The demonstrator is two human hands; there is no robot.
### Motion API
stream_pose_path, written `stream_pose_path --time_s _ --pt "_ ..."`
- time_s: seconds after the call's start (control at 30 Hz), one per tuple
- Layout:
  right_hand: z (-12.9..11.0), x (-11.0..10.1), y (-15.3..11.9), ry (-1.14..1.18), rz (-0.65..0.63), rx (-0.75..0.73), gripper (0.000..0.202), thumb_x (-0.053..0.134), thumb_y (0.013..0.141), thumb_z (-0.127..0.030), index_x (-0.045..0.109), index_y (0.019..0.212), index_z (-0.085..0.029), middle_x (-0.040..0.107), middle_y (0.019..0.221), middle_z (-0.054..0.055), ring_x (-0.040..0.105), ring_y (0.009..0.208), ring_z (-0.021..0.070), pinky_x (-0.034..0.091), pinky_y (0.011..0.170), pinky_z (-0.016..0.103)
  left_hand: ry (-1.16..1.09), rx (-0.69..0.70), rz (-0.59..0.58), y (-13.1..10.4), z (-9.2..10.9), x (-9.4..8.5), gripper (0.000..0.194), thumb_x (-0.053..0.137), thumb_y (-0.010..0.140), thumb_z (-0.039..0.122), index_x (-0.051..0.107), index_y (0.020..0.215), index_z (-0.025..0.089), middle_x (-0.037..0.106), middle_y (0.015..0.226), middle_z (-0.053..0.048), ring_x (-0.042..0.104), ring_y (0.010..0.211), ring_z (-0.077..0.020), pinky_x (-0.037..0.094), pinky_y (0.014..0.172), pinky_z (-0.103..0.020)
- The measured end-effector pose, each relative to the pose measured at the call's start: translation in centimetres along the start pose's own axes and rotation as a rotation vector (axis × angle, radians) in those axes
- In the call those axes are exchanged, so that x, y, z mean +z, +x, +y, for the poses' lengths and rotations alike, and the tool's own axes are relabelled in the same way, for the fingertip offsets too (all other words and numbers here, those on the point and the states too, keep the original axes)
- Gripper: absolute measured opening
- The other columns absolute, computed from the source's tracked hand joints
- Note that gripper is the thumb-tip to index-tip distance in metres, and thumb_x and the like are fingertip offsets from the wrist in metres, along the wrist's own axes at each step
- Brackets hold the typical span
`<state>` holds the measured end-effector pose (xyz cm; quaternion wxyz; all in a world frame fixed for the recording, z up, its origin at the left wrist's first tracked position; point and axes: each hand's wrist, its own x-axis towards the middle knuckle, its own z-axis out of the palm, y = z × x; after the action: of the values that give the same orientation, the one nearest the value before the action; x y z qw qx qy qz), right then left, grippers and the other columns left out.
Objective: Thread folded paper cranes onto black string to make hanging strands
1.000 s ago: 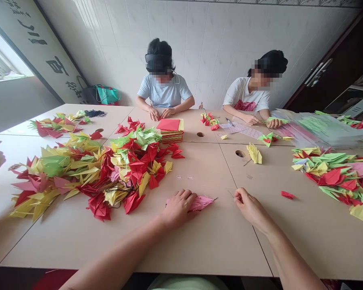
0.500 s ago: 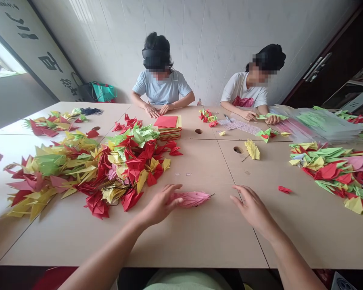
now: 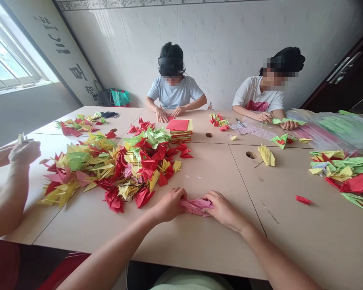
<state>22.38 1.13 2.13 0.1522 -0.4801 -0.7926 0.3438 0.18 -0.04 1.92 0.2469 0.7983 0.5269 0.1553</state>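
A bundle of pink folded paper [image 3: 196,206] lies just above the table in front of me, between my two hands. My left hand [image 3: 171,204] has its fingers wrapped round the bundle's left end. At the right end, my right hand [image 3: 224,209] grips it with thumb and fingers. To the right, a thin needle-like stick [image 3: 269,211] rests on the table, with a small red folded piece [image 3: 303,200] beyond it. A big heap of red, yellow and green folded papers [image 3: 109,161] spreads to the left of my hands.
A stack of red and yellow paper squares [image 3: 180,131] stands beyond the heap. Yellow folded pieces [image 3: 266,156] sit near a table hole. More folded papers [image 3: 351,177] lie at right. Two people work opposite; another person's hands [image 3: 24,151] are at far left.
My right hand has moved left and closed on the pink bundle. The thin stick now shows on the table at right. The view has shifted, and another person's hands show more fully at left.
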Motion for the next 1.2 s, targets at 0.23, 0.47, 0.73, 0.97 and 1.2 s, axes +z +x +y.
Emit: stream_pose_path --time_s 0.23,0.47,0.73,0.97,1.2 --pt "0.6 1.1 -2.0 0.066 0.214 -0.161 0.015 0.047 0.083 -0.009 0.053 0.088 -0.022 0.058 0.094 0.004 0.060 0.090 0.0184 0.051 0.077 0.032 -0.027 0.041 0.028 -0.1 1.7 1.9 0.023 0.046 0.076 0.005 0.050 0.092 0.020 0.062 0.081 -0.001 0.056 0.070 -0.0160 0.041 0.061 -0.025" --pt "2.8 2.0 -3.2 -0.225 0.329 -0.377 0.035 0.051 0.087 -0.016 0.046 0.122 -0.020 0.044 0.134 0.016 0.045 0.125 0.0269 0.049 0.093 0.042 0.006 0.207 0.001 0.0 2.2 2.2 0.028 0.046 0.082 0.005 0.057 0.104 0.019 0.068 0.096 -0.006 0.059 0.091 -0.0214 0.044 0.080 -0.031" --pt "2.2 2.9 -2.7 -0.308 0.250 -0.354 0.041 0.053 0.090 -0.036 0.047 0.126 -0.017 0.064 0.113 0.013 0.060 0.100 0.0260 0.050 0.086 0.044 -0.045 0.217 0.010 0.3 2.4 3.0 0.030 0.046 0.082 0.004 0.056 0.105 0.019 0.065 0.096 -0.006 0.057 0.090 -0.0208 0.046 0.079 -0.031" --pt "2.1 2.5 -2.4 -0.244 0.302 -0.333 0.020 0.045 0.094 -0.022 0.056 0.109 -0.021 0.067 0.098 0.007 0.062 0.089 0.0226 0.052 0.076 0.039 -0.089 0.195 0.039 0.8 2.7 3.6 0.012 0.045 0.087 0.012 0.050 0.096 0.018 0.063 0.087 -0.005 0.057 0.081 -0.0189 0.046 0.070 -0.028" --pt "2.4 2.8 -2.4 -0.311 0.314 -0.298 0.018 0.047 0.093 -0.022 0.058 0.107 -0.020 0.064 0.098 0.008 0.062 0.085 0.0224 0.053 0.072 0.036 -0.121 0.187 0.069 1.0 2.8 4.2 0.017 0.044 0.084 0.007 0.049 0.095 0.019 0.059 0.092 -0.005 0.057 0.082 -0.0174 0.047 0.071 -0.028"
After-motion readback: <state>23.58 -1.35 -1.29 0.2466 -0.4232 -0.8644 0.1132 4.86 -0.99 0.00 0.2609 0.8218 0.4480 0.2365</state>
